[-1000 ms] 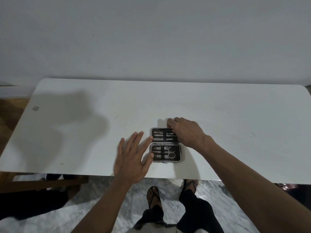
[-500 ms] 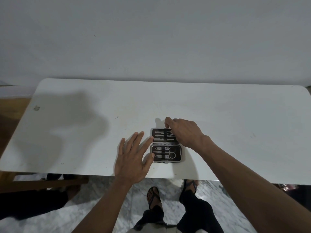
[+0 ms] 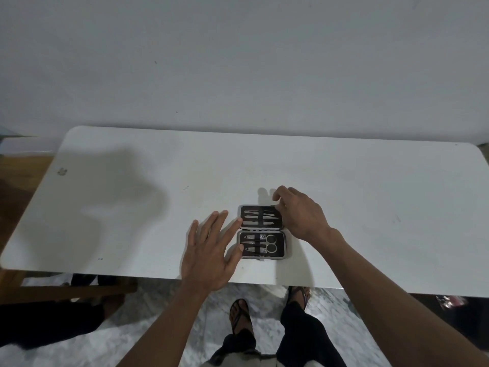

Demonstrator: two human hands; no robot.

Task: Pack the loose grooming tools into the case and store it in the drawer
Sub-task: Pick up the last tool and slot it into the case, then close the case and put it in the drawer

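The right hand (image 3: 299, 213) has lifted its loose fingers to the far edge of the small open black case (image 3: 262, 231) on the white bench (image 3: 370, 207), the flat open left hand (image 3: 209, 250) steadies its side, so closing looks next.

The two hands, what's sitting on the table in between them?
In the head view, the open grooming case lies between the left hand and the right hand, with small metal tools and scissors strapped inside.

head camera, looking steeply down (wide-angle), table (image 3: 344, 181) close
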